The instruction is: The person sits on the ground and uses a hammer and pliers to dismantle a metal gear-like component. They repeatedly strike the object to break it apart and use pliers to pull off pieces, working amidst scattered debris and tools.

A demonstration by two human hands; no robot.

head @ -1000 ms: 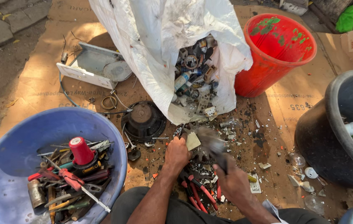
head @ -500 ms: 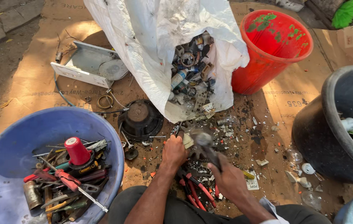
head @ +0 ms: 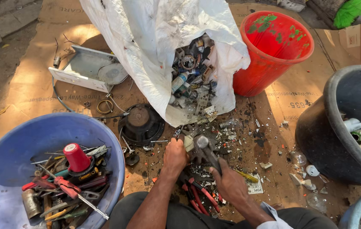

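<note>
Head view: right hand point(head: 231, 182) clamps a heavy steel hammer point(head: 206, 150) at mid-handle; left hand point(head: 175, 156) pinches a small, brittle-looking pale plastic part point(head: 188, 143)

Head camera looks steeply down, apparently close, over cardboard-covered ground point(head: 15, 97).

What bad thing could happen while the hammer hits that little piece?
The left hand holds a small pale piece right beside the hammer gripped by the right hand, so a missed blow might hit fingers. Broken bits already litter the cardboard; more could fly up.
</note>
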